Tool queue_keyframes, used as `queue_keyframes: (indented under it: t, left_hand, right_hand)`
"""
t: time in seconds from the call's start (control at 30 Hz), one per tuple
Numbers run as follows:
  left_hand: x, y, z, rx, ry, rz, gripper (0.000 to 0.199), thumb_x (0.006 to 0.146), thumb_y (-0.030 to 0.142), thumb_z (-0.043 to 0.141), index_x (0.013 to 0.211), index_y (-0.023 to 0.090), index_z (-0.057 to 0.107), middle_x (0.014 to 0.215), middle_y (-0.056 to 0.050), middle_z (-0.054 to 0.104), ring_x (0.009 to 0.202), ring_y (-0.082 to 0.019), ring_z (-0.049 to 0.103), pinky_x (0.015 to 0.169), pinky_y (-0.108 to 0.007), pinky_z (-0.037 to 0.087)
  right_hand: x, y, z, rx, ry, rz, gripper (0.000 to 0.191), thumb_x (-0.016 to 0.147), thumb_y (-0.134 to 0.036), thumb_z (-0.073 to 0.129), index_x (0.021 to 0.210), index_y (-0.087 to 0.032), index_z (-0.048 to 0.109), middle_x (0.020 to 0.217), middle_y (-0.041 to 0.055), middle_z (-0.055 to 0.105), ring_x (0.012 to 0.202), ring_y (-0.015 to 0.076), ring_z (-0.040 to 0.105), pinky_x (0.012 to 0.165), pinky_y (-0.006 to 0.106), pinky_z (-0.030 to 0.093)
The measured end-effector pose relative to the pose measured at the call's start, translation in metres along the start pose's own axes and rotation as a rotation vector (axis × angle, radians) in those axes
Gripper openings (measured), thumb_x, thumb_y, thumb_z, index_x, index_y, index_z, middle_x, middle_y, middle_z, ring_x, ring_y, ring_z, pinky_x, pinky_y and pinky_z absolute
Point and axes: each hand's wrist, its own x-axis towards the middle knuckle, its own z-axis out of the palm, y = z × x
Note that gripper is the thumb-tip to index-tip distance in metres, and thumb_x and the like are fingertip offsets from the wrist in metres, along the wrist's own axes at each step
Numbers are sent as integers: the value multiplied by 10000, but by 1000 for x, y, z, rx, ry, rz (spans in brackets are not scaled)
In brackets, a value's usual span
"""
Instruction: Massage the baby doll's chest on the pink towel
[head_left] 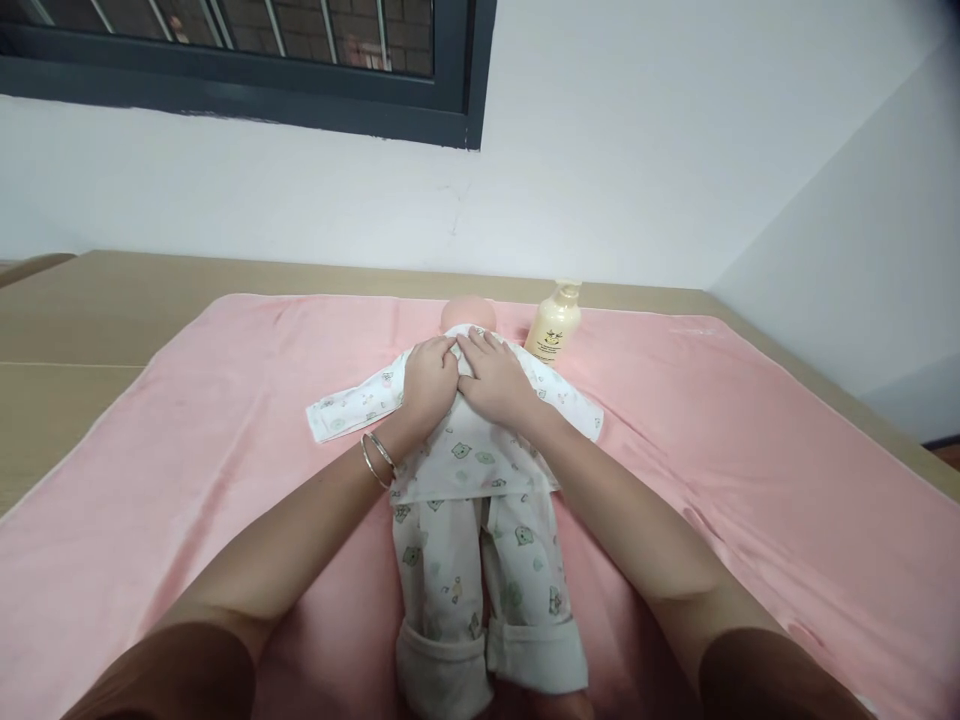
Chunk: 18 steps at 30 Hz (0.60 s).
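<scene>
Lying on a pink sheet in the head view, a doll is dressed in a printed shirt and trousers. The upper shirt is covered by both hands, side by side: the right hand is laid flat, fingers slightly spread; the left hand is bent, and whether cloth is pinched cannot be told. A bottle is seen near the doll's head.

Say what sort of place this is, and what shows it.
Probably an indoor room, perhaps a childcare practice space: there is a barred window, a pink cloth spread over a wooden surface, and what looks like a clothed baby doll lying on the cloth.
</scene>
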Motion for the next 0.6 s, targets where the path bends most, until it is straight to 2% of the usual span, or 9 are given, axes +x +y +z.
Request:
queue_keyframes:
  t: [0.07,0.13,0.23,0.3,0.4,0.53,0.6]
  left_hand:
    - [-4,2,0,64,-11,27,452,862,123,367,1167,128,701,1221,-128,707,1151,-255,629,1083,-405,452]
    - [-9,6,0,142,-17,50,450,886,138,353,1202,100,670,1253,-158,682,1196,-279,600,1100,-433,432]
    - [-14,11,1,241,-30,93,435,920,176,346,1224,92,645,1276,-181,653,1257,-319,550,1127,-494,389]
    - [-15,12,2,260,-34,106,422,929,204,360,1235,107,634,1311,-177,628,1295,-326,519,1146,-508,362]
    - [-6,6,0,235,-83,56,430,929,236,369,1259,104,609,1341,-176,609,1297,-309,517,1143,-482,367]
    - [11,-3,-12,164,-227,-33,399,937,257,327,1118,145,665,1229,-132,686,1167,-265,605,1054,-413,447]
    - [12,-1,-17,179,-272,-56,399,948,263,305,1067,158,671,1187,-122,701,1107,-256,632,995,-395,481]
  right_hand:
    - [4,6,2,38,49,6,571,947,-272,362,1501,-141,415,1595,115,345,1481,345,286,1213,552,231]
    - [8,12,5,81,112,31,523,971,-250,285,1444,-146,483,1521,116,464,1420,301,397,1184,506,302]
    - [14,19,7,68,163,109,495,986,-281,280,1362,-91,540,1392,170,578,1303,292,512,1125,450,376]
    - [14,19,6,6,143,162,499,991,-302,298,1338,-42,545,1382,216,569,1297,318,511,1119,451,369]
    - [5,8,1,-96,71,199,528,1010,-302,283,1368,24,494,1423,263,516,1352,345,457,1142,461,328]
    - [-13,-12,-8,-157,-23,149,579,1014,-299,315,1442,85,379,1483,289,438,1413,362,381,1174,453,276]
    - [-15,-13,-12,-125,-40,128,567,1010,-305,328,1430,68,408,1477,273,455,1404,361,393,1162,443,292]
